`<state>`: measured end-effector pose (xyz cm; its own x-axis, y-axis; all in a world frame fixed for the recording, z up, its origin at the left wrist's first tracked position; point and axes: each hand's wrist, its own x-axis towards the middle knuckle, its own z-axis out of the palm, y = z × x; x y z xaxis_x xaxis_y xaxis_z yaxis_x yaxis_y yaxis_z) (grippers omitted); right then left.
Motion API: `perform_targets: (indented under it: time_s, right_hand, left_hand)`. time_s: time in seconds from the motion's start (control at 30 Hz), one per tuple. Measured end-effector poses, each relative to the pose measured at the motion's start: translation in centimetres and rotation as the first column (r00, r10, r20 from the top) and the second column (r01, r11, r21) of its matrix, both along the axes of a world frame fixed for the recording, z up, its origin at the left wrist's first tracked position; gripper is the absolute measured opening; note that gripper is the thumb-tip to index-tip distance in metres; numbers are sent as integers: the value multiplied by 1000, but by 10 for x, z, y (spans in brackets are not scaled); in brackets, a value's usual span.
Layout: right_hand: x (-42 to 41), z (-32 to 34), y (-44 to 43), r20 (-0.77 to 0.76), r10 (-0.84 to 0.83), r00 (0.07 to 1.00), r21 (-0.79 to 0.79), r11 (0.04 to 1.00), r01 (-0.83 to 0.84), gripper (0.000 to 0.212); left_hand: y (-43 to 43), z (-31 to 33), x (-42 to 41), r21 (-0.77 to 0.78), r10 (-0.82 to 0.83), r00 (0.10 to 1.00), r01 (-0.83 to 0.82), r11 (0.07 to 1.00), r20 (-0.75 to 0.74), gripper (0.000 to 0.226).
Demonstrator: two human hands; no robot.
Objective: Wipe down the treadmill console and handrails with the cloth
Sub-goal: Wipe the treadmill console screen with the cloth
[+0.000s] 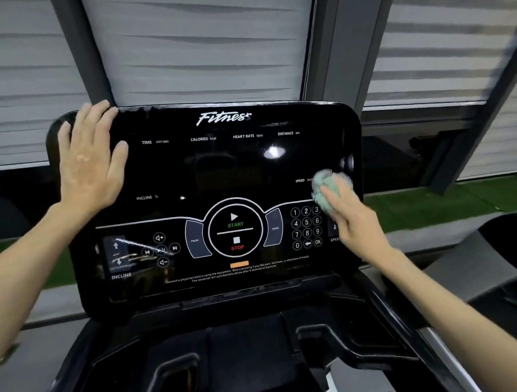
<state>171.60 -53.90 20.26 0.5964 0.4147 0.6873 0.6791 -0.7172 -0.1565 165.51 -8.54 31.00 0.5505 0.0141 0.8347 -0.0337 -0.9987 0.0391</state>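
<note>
Green cloth (pixel 324 184): bunched into a wad with no clear long axis, pressed on the glass up and to the right of the START/STOP dial (pixel 235 230), just above the number keypad (pixel 306 227). It is blurred, so I take it to be mid-stroke.
Right hand (pixel 354 219): holds the wad, fingers and thumb closed over it (the blur hides the exact grip).
Left hand (pixel 86 166): flat and wide, fingers spread, palm on the glass well up and left of the dial, fingertips at the panel's top corner. It holds nothing and looks to be bracing the panel.
Console (pixel 221 167): glossy black with the display dark. Its long axis runs side to side in front of the person, and the face tilts back to look up at them, logo edge farthest, warning text nearest.
Done so far: hard to judge. Only the patch right of the dial is under the cloth now.
Pale streaks (pixel 127 253): over the incline buttons, down and left of the dial. I cannot tell whether they are smears or reflections.
Left to do: probably the panel's centre and left, plus the handrails. A silver rail (pixel 450 353), far below and right of the dial, has neither hand on it.
</note>
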Motion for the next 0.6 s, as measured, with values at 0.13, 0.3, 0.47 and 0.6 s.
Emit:
perform_targets:
  time_s: [0.13,0.3,0.47,0.6]
  right_hand:
    - [-53,-57,-24,-179,81,980,-148,983,-109,72]
    - [-61,-52,-32,-469,181,865,-34,974,-223,49]
    - [-72,-40,5,-512,258,819,-90,933,-350,38]
    - [-90,-45,73,-470,333,818,-216,854,-472,35]
  left_hand:
    - [0,-2,0,21,26,1000,-26,999,10,54]
    - [-2,-4,1,31,43,999,-43,999,12,54]
    - [-2,-4,1,45,52,999,-53,998,13,55]
    - [-3,-4,0,46,49,999,-49,998,5,54]
